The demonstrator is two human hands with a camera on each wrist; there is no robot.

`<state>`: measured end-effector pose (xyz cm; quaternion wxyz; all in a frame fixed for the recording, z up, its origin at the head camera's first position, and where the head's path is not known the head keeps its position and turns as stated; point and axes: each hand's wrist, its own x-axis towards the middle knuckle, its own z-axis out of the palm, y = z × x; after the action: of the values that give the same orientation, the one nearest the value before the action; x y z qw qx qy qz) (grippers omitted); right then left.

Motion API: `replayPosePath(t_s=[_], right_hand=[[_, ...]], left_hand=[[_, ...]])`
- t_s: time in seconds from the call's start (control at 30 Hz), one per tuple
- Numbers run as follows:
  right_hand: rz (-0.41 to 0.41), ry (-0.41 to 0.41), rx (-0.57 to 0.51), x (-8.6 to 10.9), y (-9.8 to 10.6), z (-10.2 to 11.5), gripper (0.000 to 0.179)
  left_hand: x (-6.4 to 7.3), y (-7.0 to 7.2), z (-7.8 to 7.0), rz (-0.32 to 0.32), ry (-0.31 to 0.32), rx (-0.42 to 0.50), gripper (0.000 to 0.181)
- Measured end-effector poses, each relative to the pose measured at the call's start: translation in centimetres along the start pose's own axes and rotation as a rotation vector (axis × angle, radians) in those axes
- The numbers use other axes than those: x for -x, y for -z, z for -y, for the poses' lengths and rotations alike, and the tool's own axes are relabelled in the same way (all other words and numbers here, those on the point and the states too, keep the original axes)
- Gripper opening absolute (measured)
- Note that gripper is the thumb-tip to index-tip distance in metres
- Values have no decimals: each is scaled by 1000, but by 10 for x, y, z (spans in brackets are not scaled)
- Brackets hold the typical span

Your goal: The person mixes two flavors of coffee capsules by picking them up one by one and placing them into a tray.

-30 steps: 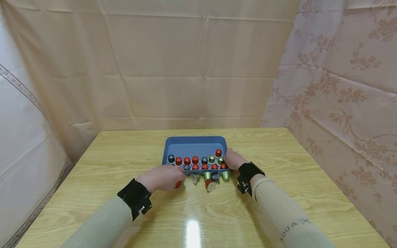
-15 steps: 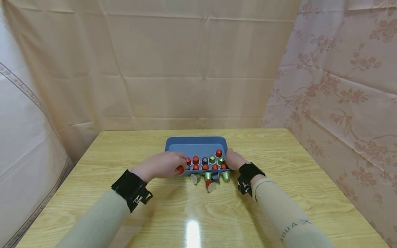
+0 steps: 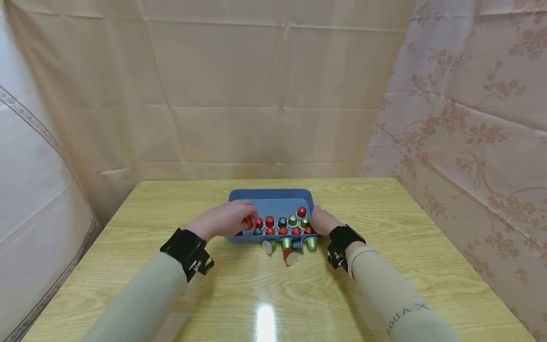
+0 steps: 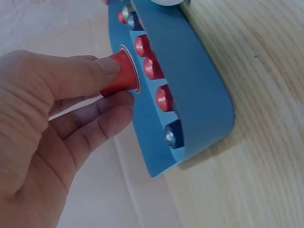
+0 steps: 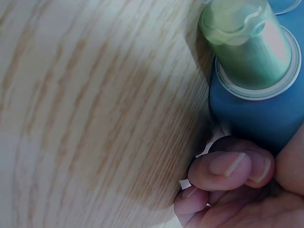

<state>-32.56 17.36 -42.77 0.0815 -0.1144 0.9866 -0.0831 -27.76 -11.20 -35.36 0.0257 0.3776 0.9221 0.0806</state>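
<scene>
– While the left hand (image 3: pixel 225 219) has the red pod (image 4: pixel 122 73), how's the grip?

– Narrow pinch. Thumb on one side of the body, fingers on the other. Rim sticks out past the fingertips, untouched.

– Pod location?

– Inside the blue tray (image 3: pixel 273 205), between 8 and 9 o'clock from tray center, 12 being the far wall. Looks raised off the tray floor in the left wrist view; the head view can't confirm the gap.

– Right hand (image 3: pixel 323 220)?

– At the tray's 3 o'clock end. Fingers curled, right up at the wall. Can't tell if it grips the wall or only rests there.

– How does a pod handle?

– My read: very light, thin metal shell. Shiny, so a bit slick; taper probably makes it slip if pinched near the narrow end. Hard squeeze likely dents it. Flat lid is probably the fragile part, so no fingertip pushing there.

– Best hold then?

– Body sides, toward the wide end, just behind the rim. Light pressure. Current pinch is close to that.

– Ones on the table (image 3: pixel 171 204)?

– Tipped green pod (image 3: pixel 268 246) at 6 o'clock and tipped red-and-white pod (image 3: pixel 289 257) nearer 5: likely to roll, so take them across the body. Upright green pod (image 3: pixel 311 243) at 4 is simpler: straight down, both sides.

– Tray itself?

– Looks stiff, but light enough to slide if bumped, I'd guess. Hold by an end wall.
</scene>
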Motion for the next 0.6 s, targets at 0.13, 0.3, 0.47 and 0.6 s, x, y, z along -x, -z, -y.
replayPosePath(t_s=[0.13,0.3,0.47,0.6], right_hand=[[-17,23,35,-1,-1,-1,28],[-27,22,9,-1,-1,-2,29],[-6,10,-19,0,1,-1,27],[21,-7,-9,-7,-2,-3,26]], left_hand=[[-2,-4,4,13,6,8,17],[-3,-11,8,20,8,-2,19],[-5,-18,12,15,-1,-6,19],[-6,-24,15,12,-3,-22,18]])
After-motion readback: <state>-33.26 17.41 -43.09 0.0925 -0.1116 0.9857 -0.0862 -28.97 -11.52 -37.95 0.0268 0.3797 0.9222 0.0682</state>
